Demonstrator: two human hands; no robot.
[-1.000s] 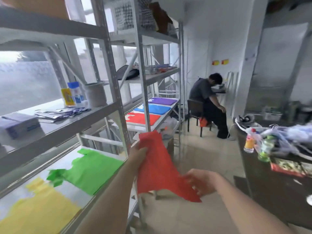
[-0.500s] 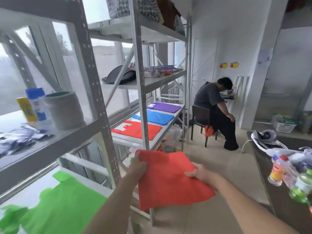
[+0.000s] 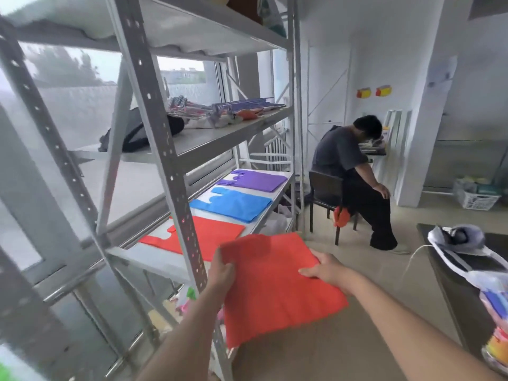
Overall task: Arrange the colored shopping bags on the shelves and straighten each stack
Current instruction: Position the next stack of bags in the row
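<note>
1. Holding the red bag [image 3: 277, 287] flat in the air in front of the shelf [image 3: 154, 259], we pinch its left edge with our left hand [image 3: 224, 273] and its right edge with our right hand [image 3: 324, 270].
2. We judge the bag's far left corner could catch the upright post [image 3: 176, 193] on the way in and fold.
3. Landing it askew on the red stack [image 3: 203, 235], which lies nearest of three beside the blue stack [image 3: 236, 204] and purple stack [image 3: 258, 180], could drag the top bags crooked.
4. No brand, label or writing is legible to us.
</note>
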